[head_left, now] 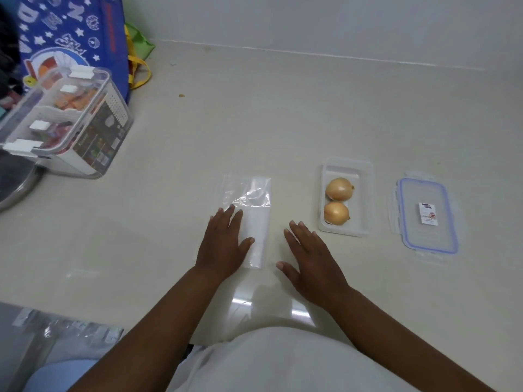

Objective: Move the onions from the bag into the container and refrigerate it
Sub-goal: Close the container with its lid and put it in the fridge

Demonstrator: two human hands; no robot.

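Two yellow onions, a far one (339,189) and a near one (336,213), lie in a clear rectangular container (365,193) without its lid. The blue-rimmed lid (427,219) rests flat on the surface to its right. A clear plastic bag (256,210) lies flat and folded lengthwise left of the container. My left hand (223,244) presses flat on the bag's left part, fingers spread. My right hand (310,263) lies flat on the surface just right of the bag, holding nothing.
A lidded clear storage box (65,123) with packets stands at the left, beside a blue printed shopping bag (73,32) and a metal dish (17,182). The wall (339,21) runs along the far side. Plastic packaging (65,329) lies at lower left.
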